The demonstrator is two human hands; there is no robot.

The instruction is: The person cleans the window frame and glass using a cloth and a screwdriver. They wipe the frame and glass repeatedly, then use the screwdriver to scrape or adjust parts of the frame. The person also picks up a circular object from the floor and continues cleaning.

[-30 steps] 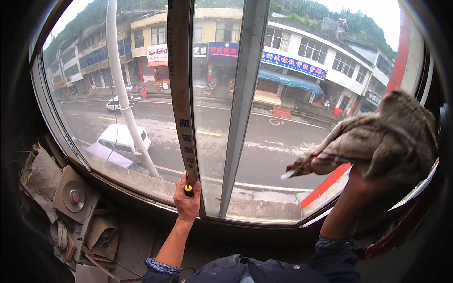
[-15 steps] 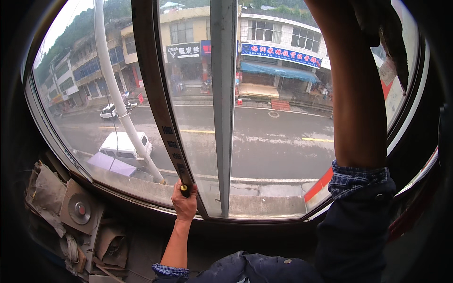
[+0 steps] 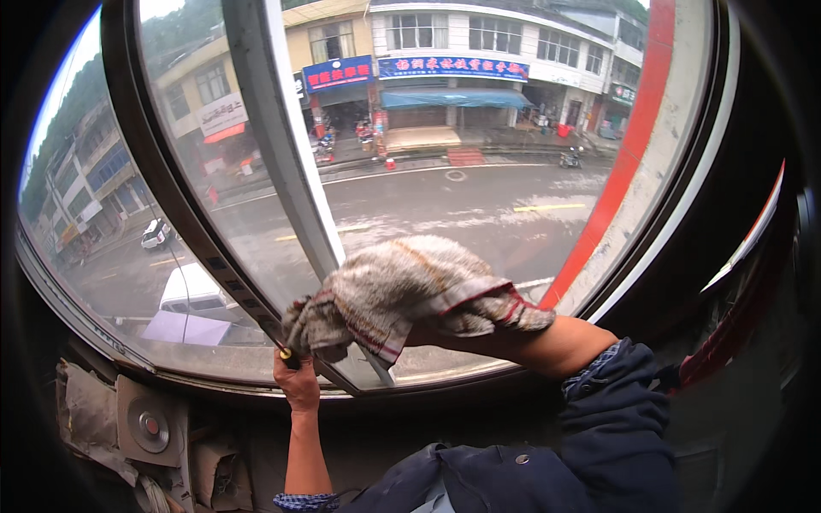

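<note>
While left hand (image 3: 298, 389) is gripping yellow-ended tool (image 3: 286, 352), cloth (image 3: 410, 286) is overlapping window frame (image 3: 208, 248)

Cloth is concealing the right fingers, so their grip is indeterminable. Wiping is apparently being performed; the next move is probably requiring steady pressure.

An upstairs room (image 3: 376, 423) of unclear use: its window (image 3: 304, 179) overlooks a shop-lined street (image 3: 419, 201), clutter (image 3: 152, 423) heaped below its lower-left edge.

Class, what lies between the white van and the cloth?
In the head view, the dark window bar and a strip of road lie between the van and the cloth.
</note>
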